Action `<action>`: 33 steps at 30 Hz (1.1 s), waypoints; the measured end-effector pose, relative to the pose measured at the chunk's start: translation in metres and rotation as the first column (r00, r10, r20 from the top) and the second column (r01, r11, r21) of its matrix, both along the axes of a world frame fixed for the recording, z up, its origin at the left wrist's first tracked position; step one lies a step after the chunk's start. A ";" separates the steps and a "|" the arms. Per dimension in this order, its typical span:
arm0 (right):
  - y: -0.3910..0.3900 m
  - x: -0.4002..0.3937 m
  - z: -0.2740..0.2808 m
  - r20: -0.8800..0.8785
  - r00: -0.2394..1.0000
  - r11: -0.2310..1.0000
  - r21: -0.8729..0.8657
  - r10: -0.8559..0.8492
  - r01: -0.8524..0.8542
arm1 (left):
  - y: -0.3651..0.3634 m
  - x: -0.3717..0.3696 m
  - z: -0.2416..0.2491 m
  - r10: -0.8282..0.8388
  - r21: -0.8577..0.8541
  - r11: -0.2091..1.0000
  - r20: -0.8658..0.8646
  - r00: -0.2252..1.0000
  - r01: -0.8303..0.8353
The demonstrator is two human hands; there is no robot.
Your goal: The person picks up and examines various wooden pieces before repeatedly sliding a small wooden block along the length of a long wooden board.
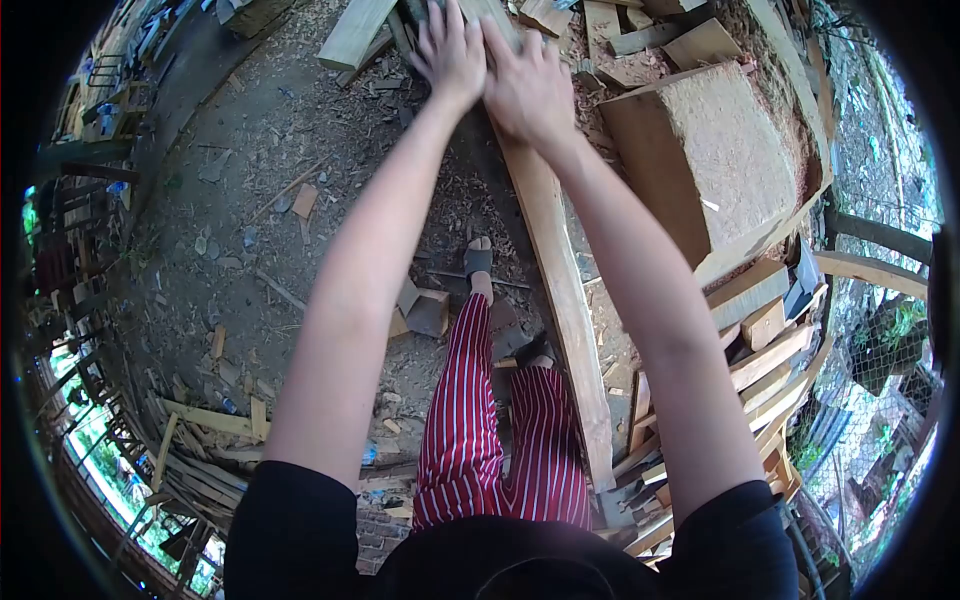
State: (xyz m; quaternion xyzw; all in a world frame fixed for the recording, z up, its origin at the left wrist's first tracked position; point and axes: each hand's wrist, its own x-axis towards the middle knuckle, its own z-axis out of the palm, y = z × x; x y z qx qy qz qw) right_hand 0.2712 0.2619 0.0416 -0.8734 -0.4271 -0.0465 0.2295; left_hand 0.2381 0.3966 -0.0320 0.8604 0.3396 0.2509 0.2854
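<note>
Both my arms reach far forward, and my hands meet side by side at the top of the view. My left hand (452,62) has its fingers spread, beside the far end of a long wooden plank (555,255). My right hand (528,92) lies over that plank with its fingers apart, its thumb side touching my left hand. The plank runs from under my hands back past my right leg. What lies directly beneath my palms is hidden.
A big squared wood block (740,160) stands on the right, with stacked offcuts (765,345) nearer me. A pale timber (357,30) lies at the upper left. Wood chips cover the dirt floor (240,200). A small block (428,313) sits by my foot.
</note>
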 end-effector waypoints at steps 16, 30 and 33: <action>-0.278 -0.130 0.032 -0.293 0.956 0.982 -0.182 0.002 -0.058 | -0.298 -0.159 0.062 -0.123 -0.229 0.967 -0.023 0.992 0.114; -0.405 -0.295 0.033 -0.348 0.833 0.859 -0.443 -0.430 0.258 | -0.384 -0.236 0.044 -0.039 -0.462 0.887 -0.106 0.994 -0.014; -0.408 -0.291 0.039 -0.402 0.808 0.883 -0.373 -0.430 0.284 | -0.385 -0.232 0.057 -0.025 -0.496 0.867 -0.136 0.990 -0.046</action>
